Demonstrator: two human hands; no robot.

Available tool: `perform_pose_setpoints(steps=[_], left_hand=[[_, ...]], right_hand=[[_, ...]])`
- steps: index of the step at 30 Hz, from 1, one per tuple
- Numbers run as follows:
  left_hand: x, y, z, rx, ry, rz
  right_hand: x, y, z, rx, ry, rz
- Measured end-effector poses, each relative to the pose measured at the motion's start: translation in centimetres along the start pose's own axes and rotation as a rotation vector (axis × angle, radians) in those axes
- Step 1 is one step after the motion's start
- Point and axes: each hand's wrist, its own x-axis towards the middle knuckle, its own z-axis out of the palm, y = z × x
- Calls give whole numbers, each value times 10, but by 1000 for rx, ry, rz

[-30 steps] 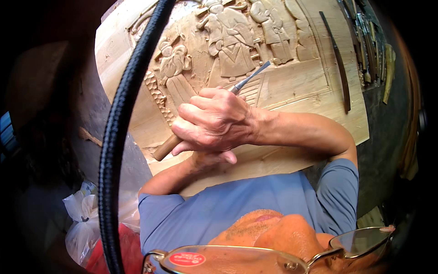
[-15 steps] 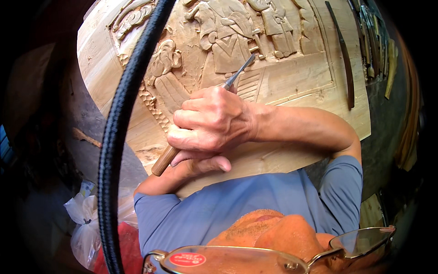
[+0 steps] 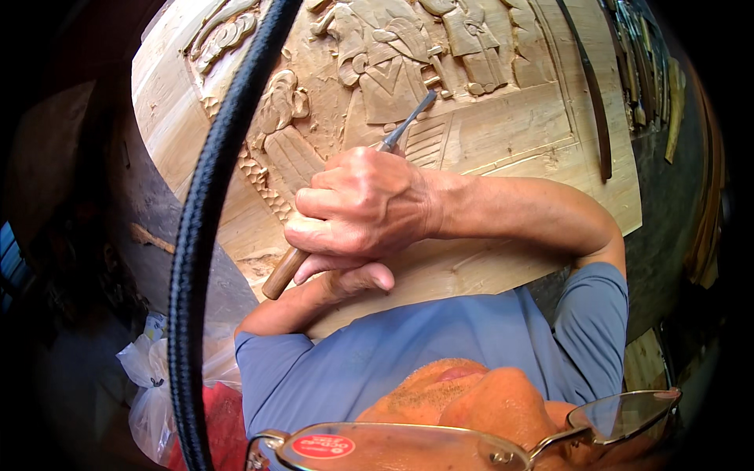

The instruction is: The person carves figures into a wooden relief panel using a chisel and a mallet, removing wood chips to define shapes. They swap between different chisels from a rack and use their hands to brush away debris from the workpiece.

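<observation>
Wooden chisel point(image 3: 404, 125) gripped tight in right hand point(image 3: 361, 208), tip at 1 o'clock on carved panel point(image 3: 503, 133); left hand point(image 3: 349, 279) tucked beneath, grip unclear. Risk: blade could slip and gouge nearby carved figures point(image 3: 385, 71).

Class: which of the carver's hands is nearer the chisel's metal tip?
Right. The right hand grips the chisel just behind the tip; the left hand lies farther back under it, near the wooden handle end.
</observation>
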Motion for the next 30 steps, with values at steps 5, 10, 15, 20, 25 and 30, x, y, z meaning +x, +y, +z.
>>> perform_pose_setpoints(steps=[5, 10, 15, 20, 25, 30], left_hand=[[2, -2, 8, -4, 22, 67], [2, 0, 10, -2, 34, 82], [6, -7, 11, -3, 45, 116], [9, -13, 5, -5, 47, 118], [8, -12, 8, -26, 58, 141], [9, -12, 0, -77, 62, 109]], right_hand=[[-2, 2, -2, 7, -35, 1], [-4, 3, 3, 0, -28, -16], [-6, 5, 6, -19, -19, -31], [-16, 9, 18, -48, -3, -48], [-15, 8, 18, -44, -9, -31], [-16, 10, 20, -30, 10, -38]])
